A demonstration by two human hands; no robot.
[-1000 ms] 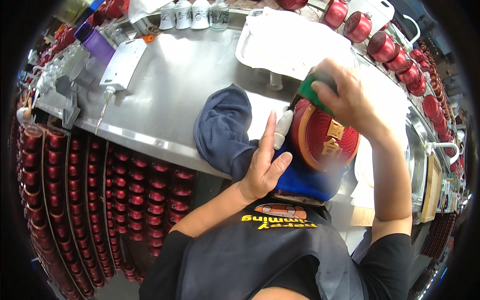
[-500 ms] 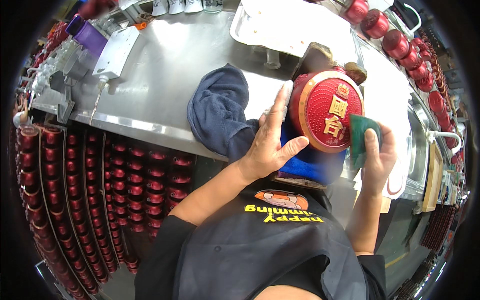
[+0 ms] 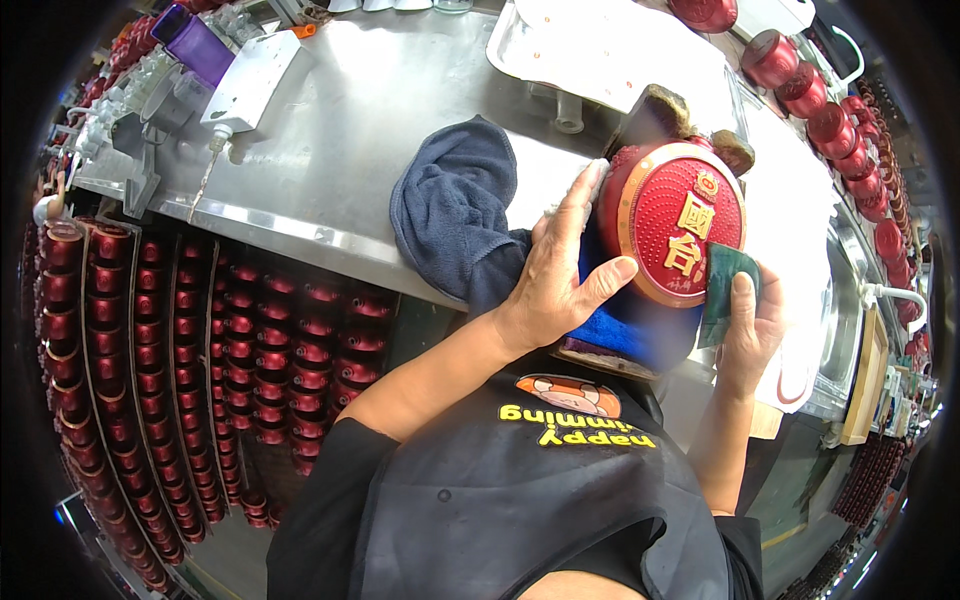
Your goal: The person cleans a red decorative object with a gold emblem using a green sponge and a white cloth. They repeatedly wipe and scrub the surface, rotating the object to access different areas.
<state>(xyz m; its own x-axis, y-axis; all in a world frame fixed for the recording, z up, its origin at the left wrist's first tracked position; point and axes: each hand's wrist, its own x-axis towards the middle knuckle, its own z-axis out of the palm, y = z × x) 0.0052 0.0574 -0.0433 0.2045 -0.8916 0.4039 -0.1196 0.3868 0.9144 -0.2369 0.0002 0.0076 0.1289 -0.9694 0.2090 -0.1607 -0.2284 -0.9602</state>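
A round red bottle (image 3: 655, 215) with a gold rim and raised gold characters leans in a cradle padded with blue cloth (image 3: 625, 335). Along its left side lies my left hand (image 3: 560, 260), fingers stretched out flat and thumb apart near the lower rim. Something pale covers its fingertips. My right hand (image 3: 757, 315) pinches a dark green scouring pad (image 3: 725, 290), whose upper corner overlaps the lower right of the bottle's face. Whether the pad presses on the surface, I cannot tell. A crumpled blue-grey towel (image 3: 455, 205) lies left of my left hand.
A white tray (image 3: 600, 50) stands behind the bottle on the steel table (image 3: 330, 150). At the left are a white box (image 3: 255, 80) with a cord and a purple container (image 3: 195, 45). Red bottles (image 3: 830, 130) line the right; racks of red bottles (image 3: 270, 340) fill the lower left.
The green pad has moved from beside the bottle's right rim to overlap its lower right face. My left hand stays against the bottle's side. The whole view has shifted slightly.
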